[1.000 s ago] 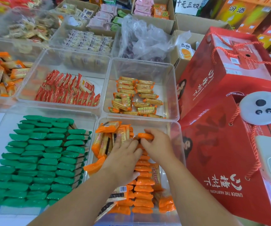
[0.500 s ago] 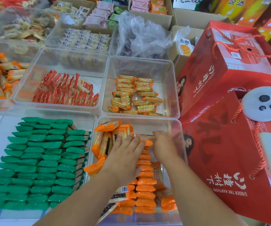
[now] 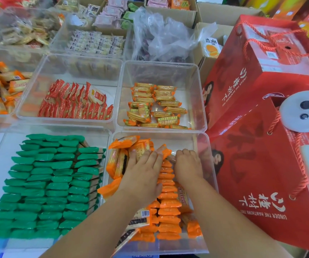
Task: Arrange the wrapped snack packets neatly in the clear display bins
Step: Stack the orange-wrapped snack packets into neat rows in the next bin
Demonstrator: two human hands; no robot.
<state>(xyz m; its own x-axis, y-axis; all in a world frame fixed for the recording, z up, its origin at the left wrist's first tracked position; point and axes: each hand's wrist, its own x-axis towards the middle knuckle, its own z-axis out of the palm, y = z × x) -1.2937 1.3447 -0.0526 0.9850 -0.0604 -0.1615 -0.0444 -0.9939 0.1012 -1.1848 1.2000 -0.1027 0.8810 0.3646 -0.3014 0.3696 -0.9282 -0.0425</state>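
Head view: hands are tidying orange snack packets (image 3: 168,203) in the near clear bin (image 3: 177,247).
Left hand (image 3: 142,175) is pressing flat, fingers (image 3: 146,157) straight; right hand (image 3: 187,164) is curling at the row's end, holding or not I cannot tell. Packets are looking light and slippery, so gripping their long sides seems best.

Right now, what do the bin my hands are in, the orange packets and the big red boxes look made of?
Front bin: clear rigid plastic, glossy; you see packets through its walls and glare on the rim.
Orange packets: thin plastic film, probably, slightly shiny, with crimped ends.
Red boxes: printed cardboard, likely, smooth with a faint sheen and folded edges.
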